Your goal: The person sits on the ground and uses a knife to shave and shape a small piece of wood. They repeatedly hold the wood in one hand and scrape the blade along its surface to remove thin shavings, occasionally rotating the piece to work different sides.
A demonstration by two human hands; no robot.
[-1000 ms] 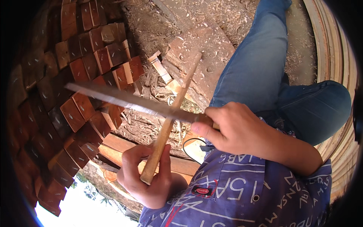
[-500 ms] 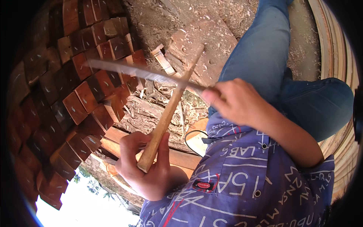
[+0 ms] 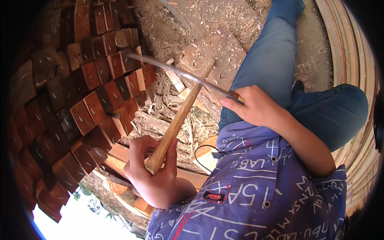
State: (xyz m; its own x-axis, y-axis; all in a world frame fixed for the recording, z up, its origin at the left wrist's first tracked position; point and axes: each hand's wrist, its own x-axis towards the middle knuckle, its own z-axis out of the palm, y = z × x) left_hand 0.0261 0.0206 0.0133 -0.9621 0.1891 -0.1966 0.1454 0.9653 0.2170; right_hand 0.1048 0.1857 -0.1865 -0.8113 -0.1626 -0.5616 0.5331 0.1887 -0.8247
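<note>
My left hand [image 3: 154,170] is closed around the thick near end of a tapered wooden stick [image 3: 176,122], thumb and fingers on either side of it. The stick slants up and away to the right, narrowing to its far tip. In my right hand [image 3: 256,105] is the short handle of a long, narrow metal blade [image 3: 164,66], slightly blurred by motion. The blade lies across the stick near its thin end and points to the far left. Whether it is a knife or a file I cannot make out.
A high stack of reddish-brown wooden blocks [image 3: 84,116] fills the left. Wood shavings and a small pale piece of wood [image 3: 175,80] lie beyond the stick, beside a broad worn board [image 3: 216,44]. Long planks [image 3: 352,52] curve along the right. My jeans-clad legs [image 3: 268,52] stretch ahead.
The blade has shifted right and slightly farther along the stick toward its thin tip, my right hand moving with it. My left hand keeps its grip. The whole view has shifted slightly.
</note>
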